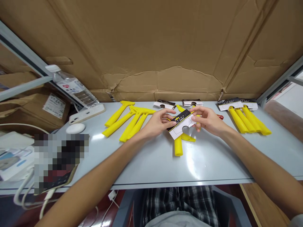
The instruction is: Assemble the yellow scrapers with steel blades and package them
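Between both hands, tilted above the table, is a black-and-white header card (178, 126) with a rounded notch in its lower edge. My left hand (161, 121) pinches its left end, and my right hand (204, 119) grips its upper right corner. Beneath the card lies a yellow plastic tool (178, 147) with a tubular handle and a pointed blade; the card and hands hide part of it. More header cards (164, 104) lie behind my hands. Just beyond my right hand, the end of a red object (220, 116) shows.
Several yellow tools (134, 123) lie at the left, and carded yellow tools (248, 121) at the right. A water bottle (74, 88), a white phone (87, 113), a white oval case (75, 128) and a pixelated device (62, 165) occupy the left side. Cardboard (165, 41) walls the back.
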`<act>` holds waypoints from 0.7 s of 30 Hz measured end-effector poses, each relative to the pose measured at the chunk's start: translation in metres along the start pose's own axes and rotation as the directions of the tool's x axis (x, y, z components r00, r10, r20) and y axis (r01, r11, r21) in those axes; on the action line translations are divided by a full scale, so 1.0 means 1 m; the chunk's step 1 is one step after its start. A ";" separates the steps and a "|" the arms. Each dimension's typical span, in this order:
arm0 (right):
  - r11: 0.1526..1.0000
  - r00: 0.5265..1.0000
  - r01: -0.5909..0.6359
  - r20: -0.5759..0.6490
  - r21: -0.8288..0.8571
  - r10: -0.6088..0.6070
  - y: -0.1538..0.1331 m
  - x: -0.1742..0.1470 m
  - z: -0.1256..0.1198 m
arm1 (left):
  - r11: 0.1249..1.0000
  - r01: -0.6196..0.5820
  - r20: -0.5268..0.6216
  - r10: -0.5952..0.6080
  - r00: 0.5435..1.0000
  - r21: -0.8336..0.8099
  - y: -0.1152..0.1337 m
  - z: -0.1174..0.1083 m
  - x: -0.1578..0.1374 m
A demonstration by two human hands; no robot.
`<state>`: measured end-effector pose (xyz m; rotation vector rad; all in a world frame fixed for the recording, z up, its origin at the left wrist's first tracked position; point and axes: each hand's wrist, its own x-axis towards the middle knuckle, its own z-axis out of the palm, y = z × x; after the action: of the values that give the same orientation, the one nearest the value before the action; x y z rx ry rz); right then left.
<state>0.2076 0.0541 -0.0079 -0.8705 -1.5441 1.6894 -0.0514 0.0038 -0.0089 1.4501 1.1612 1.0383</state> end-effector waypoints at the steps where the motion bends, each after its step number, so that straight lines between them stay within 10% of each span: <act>1: 1.000 1.000 -0.006 0.000 -0.011 0.006 0.000 0.000 0.000 | 1.000 -0.004 -0.008 0.004 1.000 -0.005 0.000 0.000 0.000; 21: 0.962 0.994 -0.015 0.096 -0.274 0.043 -0.002 -0.004 0.000 | 0.993 -0.081 -0.152 0.093 0.984 0.087 0.002 -0.003 0.005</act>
<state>0.2102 0.0508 -0.0056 -0.9619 -1.8738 1.5846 -0.0532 0.0091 -0.0060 1.5152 1.2725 1.1954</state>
